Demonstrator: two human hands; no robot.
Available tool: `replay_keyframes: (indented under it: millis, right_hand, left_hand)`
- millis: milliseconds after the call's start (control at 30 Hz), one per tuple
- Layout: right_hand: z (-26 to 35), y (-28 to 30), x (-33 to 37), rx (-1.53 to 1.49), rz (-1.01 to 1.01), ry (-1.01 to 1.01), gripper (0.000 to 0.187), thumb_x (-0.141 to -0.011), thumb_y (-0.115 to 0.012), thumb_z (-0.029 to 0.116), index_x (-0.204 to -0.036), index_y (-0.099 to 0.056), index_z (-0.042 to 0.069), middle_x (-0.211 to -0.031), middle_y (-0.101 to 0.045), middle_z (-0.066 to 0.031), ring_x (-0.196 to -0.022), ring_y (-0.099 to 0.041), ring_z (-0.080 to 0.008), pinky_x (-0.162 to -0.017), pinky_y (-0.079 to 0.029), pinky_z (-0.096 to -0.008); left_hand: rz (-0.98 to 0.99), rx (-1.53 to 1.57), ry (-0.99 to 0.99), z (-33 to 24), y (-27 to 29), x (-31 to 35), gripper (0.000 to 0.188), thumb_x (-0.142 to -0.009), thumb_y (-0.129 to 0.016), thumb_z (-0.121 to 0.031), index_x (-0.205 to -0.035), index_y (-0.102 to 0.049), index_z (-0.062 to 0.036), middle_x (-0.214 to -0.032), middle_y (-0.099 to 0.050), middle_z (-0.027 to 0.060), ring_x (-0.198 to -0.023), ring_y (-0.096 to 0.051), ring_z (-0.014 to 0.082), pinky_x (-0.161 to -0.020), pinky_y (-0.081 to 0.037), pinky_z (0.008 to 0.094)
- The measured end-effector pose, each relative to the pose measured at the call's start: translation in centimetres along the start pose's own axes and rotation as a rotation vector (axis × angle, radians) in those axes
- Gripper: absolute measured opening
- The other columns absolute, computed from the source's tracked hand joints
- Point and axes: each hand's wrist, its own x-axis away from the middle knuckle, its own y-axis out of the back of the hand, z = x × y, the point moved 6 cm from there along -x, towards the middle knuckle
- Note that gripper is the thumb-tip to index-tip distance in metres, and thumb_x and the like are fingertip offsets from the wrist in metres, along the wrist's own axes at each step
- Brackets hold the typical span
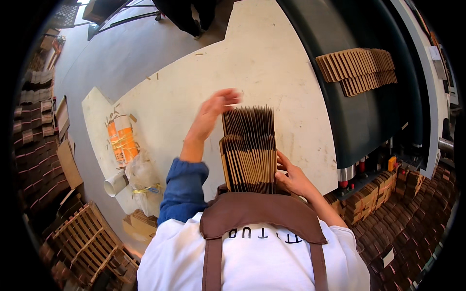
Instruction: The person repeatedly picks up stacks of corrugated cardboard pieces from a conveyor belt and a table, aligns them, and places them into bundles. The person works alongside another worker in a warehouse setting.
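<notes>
- And there was my left hand, up beside the stack's far left corner, blurred, fingers loosely bent, nothing visible in its grasp!
- My right hand lay against the stack's right side, thumb and fingers parted, seemingly bracing it; how firmly it gripped, I couldn't tell.
- Between them, the stack of brown cards stood on edge before my chest, its near end by my brown apron, probably for steadiness.
- What texture: thin, stiff cardboard leaves, dark-edged at the far end, fanned in two stepped tiers!
- Beneath spread the pale, scuffed surface, smooth and broad.
- Off left sat an orange-and-white bundle tied with yellow string, a crumpled clear bag and a hollow white tube.
- Away right, more cards leaned overlapping on a smooth dark belt, perhaps so each edge showed.
</notes>
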Motion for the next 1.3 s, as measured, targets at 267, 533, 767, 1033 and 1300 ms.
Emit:
replay_keyframes:
  millis: [267, 533, 767, 1033, 1300]
  right_hand:
    - [-1.3, 0.1, -0.9, -0.048, -0.104, -0.015, 0.084, -0.089, -0.05, 0.06, -0.146, -0.029, 0.003, -0.144, -0.041, -0.0219, -0.129, -0.045, -0.0345, -0.104, -0.038, -0.0417]
    - [-0.5, -0.8, -1.7, 0.066, -0.249, 0.029, 0.077, -0.096, -0.031, 0.062, -0.144, -0.034, 0.003, -0.141, -0.045, -0.0191, -0.13, -0.044, -0.0313, -0.106, -0.036, -0.0401]
    - [0.4, -4.8, -3.6, -0.292, -0.059, 0.078, 0.089, -0.091, -0.022, 0.073, -0.141, -0.039, 0.002, -0.137, -0.049, -0.0153, -0.127, -0.045, -0.0266, -0.106, -0.035, -0.0376]
    - [-3.4, -7.3, -7.4, -0.851, 0.137, 0.043, 0.085, -0.092, -0.02, 0.072, -0.146, -0.032, 0.007, -0.144, -0.041, -0.0125, -0.132, -0.041, -0.0288, -0.108, -0.033, -0.0402]
    - [-6.9, 1.4, -4.9, -0.373, -0.215, 0.009, 0.079, -0.091, -0.046, 0.061, -0.14, -0.037, 0.0, -0.131, -0.053, -0.0202, -0.121, -0.051, -0.0307, -0.096, -0.044, -0.0367]
  left_hand:
    - [-0.088, -0.57, -0.074, 8.0, -0.2, 16.5, 0.045, -0.089, -0.055, -0.009, -0.133, -0.045, -0.003, -0.137, -0.046, 0.0192, -0.128, -0.043, 0.0323, -0.105, -0.035, 0.0391]
    - [-0.125, -0.534, -0.306, 10.3, -3.7, 14.2, 0.056, -0.097, -0.043, -0.03, -0.144, -0.032, -0.003, -0.147, -0.033, 0.0215, -0.138, -0.029, 0.0376, -0.112, -0.024, 0.0431]
    - [-0.33, -0.869, -0.398, 4.0, -2.9, 16.9, 0.054, -0.095, -0.042, -0.036, -0.139, -0.042, -0.0043, -0.147, -0.035, 0.0169, -0.125, -0.037, 0.0364, -0.107, -0.029, 0.0442]
    - [-0.458, -1.391, -0.243, 0.8, -6.9, 17.8, 0.047, -0.088, -0.058, -0.031, -0.132, -0.054, -0.0151, -0.138, -0.044, 0.0119, -0.126, -0.037, 0.034, -0.104, -0.028, 0.0464]
    - [-0.448, -1.577, -0.129, 5.8, -13.8, 15.7, 0.051, -0.087, -0.061, -0.031, -0.135, -0.05, -0.0173, -0.144, -0.037, 0.0087, -0.133, -0.03, 0.0313, -0.107, -0.017, 0.0595]
